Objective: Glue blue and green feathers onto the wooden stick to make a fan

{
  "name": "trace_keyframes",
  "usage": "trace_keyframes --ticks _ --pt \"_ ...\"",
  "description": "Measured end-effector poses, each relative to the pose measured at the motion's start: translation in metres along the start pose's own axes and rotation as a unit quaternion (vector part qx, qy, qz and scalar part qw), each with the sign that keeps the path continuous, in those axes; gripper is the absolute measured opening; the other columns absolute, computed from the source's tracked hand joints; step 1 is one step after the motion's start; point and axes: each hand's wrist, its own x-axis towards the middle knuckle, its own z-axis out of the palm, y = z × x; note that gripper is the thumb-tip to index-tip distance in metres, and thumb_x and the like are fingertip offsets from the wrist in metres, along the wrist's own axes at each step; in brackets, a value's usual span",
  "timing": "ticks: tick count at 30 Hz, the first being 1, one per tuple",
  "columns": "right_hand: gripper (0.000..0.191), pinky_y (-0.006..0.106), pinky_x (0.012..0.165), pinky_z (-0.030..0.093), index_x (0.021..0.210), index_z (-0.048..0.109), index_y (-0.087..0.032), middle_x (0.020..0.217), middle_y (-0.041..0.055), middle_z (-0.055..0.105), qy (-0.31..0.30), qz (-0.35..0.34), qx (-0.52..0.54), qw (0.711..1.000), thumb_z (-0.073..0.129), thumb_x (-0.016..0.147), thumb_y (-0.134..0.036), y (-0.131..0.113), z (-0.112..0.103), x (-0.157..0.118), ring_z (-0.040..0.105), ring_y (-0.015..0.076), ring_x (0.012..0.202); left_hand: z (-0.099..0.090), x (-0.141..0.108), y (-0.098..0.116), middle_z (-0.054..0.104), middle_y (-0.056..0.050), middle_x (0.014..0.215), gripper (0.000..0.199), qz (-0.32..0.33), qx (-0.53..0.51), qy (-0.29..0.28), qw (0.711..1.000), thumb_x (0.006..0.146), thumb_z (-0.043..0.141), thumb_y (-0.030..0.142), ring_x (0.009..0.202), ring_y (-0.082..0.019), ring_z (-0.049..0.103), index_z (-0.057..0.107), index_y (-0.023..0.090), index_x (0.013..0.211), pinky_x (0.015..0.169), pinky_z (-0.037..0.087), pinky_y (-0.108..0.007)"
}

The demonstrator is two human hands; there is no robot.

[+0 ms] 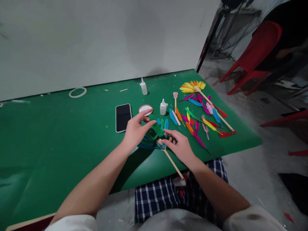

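A feather fan with blue and green feathers point(147, 143) lies near the front edge of the table, its wooden stick handle point(173, 164) reaching over that edge. My left hand point(135, 130) is at the fan's upper left, thumb and fingers closed at the tip of a green feather point(157, 129). On the right, my right hand point(180, 145) has its fingers bent together at the fan's wooden head point(159, 141), near the feather bases. Its fingertips partly cover that spot. Just above the hands lies a round white lid-like piece with a red rim point(145, 109).
Two white glue bottles point(143, 87) and a phone point(123, 118) are on the green table point(60, 144). Loose coloured feathers point(192, 128), a yellow feather fan point(192, 86) and a small wooden stick piece point(175, 99) lie right. A tape ring point(78, 92) lies far left. Red chair point(257, 48) beyond.
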Motion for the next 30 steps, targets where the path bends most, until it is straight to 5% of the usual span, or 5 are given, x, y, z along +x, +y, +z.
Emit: trace_keyframes --ticks 8,13,16,23,30 --pt "0.013 0.025 0.063 0.045 0.069 0.065 -0.021 0.067 -0.0017 0.063 -0.105 -0.096 -0.014 0.99 0.057 0.075 -0.03 -0.011 -0.015 0.047 0.058 0.0123 0.068 -0.005 -0.024 0.005 0.066 -0.004 0.087 0.024 0.079 -0.121 -0.088 0.986 0.08 0.051 0.027 0.054 -0.008 0.055 0.062 0.019 0.1 0.05 0.047 -0.02" --pt "0.045 0.039 0.08 0.044 0.11 0.055 -0.022 0.1 0.0063 0.062 0.063 -0.071 -0.058 0.994 0.06 0.07 -0.043 0.02 -0.034 0.112 0.054 0.0215 0.097 -0.01 -0.03 -0.013 0.063 -0.006 0.106 0.033 0.36 0.047 0.034 0.931 0.08 0.05 0.012 0.086 -0.014 0.062 0.055 0.022 0.111 0.073 0.052 -0.025" --pt "0.075 0.048 0.088 0.038 0.118 0.047 -0.012 0.113 0.0169 0.055 0.01 -0.028 -0.138 0.99 0.07 0.055 -0.046 0.043 -0.023 0.141 0.048 0.031 0.107 -0.009 -0.027 -0.03 0.057 -0.012 0.115 0.041 0.476 0.149 -0.001 0.867 0.079 0.05 0.009 0.103 -0.018 0.056 0.047 0.015 0.119 0.082 0.05 -0.028" --pt "0.028 0.048 0.093 0.035 0.087 0.058 -0.017 0.102 0.0083 0.06 -0.017 -0.064 -0.182 0.981 0.066 0.065 -0.033 0.05 0.004 0.141 0.044 0.0301 0.113 -0.004 -0.016 -0.051 0.054 -0.012 0.118 0.039 0.508 0.186 -0.025 0.841 0.081 0.048 0.01 0.11 -0.019 0.05 0.046 0.013 0.12 0.09 0.047 -0.029" --pt "0.034 0.026 0.059 0.049 0.106 0.044 -0.024 0.085 -0.0008 0.057 -0.022 -0.054 0.158 0.986 0.049 0.078 -0.043 0.026 -0.006 0.129 0.056 0.011 0.069 -0.002 -0.018 -0.055 0.053 -0.009 0.119 0.041 0.459 0.189 0.012 0.868 0.08 0.049 0.008 0.108 -0.018 0.052 0.046 0.016 0.12 0.09 0.047 -0.028"
